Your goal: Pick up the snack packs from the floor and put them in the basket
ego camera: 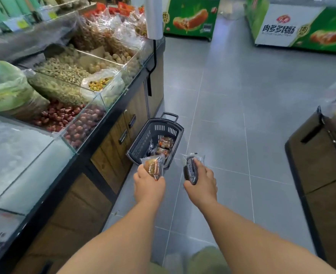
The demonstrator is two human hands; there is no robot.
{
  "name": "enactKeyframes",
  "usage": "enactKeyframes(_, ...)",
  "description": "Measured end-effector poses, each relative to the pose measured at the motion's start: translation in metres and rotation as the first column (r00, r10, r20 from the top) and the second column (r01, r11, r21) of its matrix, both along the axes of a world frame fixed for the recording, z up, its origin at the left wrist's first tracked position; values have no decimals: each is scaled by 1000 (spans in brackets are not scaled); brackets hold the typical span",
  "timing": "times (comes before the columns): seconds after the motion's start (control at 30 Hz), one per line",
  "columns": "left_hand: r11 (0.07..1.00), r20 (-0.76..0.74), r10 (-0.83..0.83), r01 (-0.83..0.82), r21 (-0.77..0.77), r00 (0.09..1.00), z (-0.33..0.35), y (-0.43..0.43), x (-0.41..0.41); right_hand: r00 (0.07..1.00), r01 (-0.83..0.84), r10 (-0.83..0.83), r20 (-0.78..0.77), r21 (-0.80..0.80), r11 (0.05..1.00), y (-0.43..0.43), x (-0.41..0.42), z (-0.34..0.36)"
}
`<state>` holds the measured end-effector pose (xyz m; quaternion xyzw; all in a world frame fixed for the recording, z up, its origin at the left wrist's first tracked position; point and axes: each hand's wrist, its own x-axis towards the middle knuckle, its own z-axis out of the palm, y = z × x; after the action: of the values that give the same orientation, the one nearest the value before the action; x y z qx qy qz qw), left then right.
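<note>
Two snack packs are up off the floor (232,115), one in each hand! The left hand (149,179) grips an orange pack (154,165) by its lower end, fingers curled round the wrapper, and that pack hangs right over the near rim of the basket (141,142). The right hand (202,182) wraps round a dark pack (191,169), held a little to the right of the basket, over bare tile. Now for the drop, and my read is this: the left pack is nearly there, so carry it a touch further past the rim and let go low, so it can't bounce off the edge; the right one needs to swing left across the rim first. Both wrappers look slick, so a firm hold until they're inside seems wise. Down in the basket, a few packs (165,143) in orange and dark wrappers lie toward the far end, with room to spare. It stands on the tiles just beside the wooden counter (111,147), whose glass bins (103,99) hold nuts and reddish dried fruit.
</note>
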<state>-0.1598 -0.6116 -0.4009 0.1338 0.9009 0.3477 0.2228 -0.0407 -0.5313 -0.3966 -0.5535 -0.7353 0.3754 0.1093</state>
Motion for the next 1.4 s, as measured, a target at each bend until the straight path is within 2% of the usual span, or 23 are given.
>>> enactKeyframes(0.27, 996, 58, 83, -81, -27, 995, -14, 100, -62, 998, -64, 64, 3, -41, 997, 112, -72, -14)
enactKeyframes(0.53, 931, 115, 366, -362, -57, 924, -26, 215, -94, 953, -296, 300, 42, -87, 951, 252, -129, -26)
enactKeyframes(0.67, 895, 152, 445, -444, -48, 882, -33, 255, -105, 903, -415, 424, 67, -120, 902, 295, -154, -34)
enactKeyframes(0.8, 870, 164, 491, -489, -58, 855, -44, 274, -125, 865, -475, 494, 86, -171, 863, 320, -180, -48)
enactKeyframes(0.97, 798, 198, 603, -588, -134, 773, -68, 286, -154, 805, -553, 580, 125, -196, 810, 344, -219, -67)
enactKeyframes(1.17, 751, 253, 658, -644, -149, 709, -82, 311, -197, 720, -639, 681, 133, -257, 725, 376, -273, -82)
enactKeyframes(1.33, 721, 238, 691, -674, -159, 683, -90, 320, -235, 713, -655, 693, 109, -251, 713, 380, -316, -90)
enactKeyframes(1.4, 691, 236, 722, -700, -181, 651, -94, 321, -246, 681, -684, 724, 111, -256, 683, 378, -331, -95)
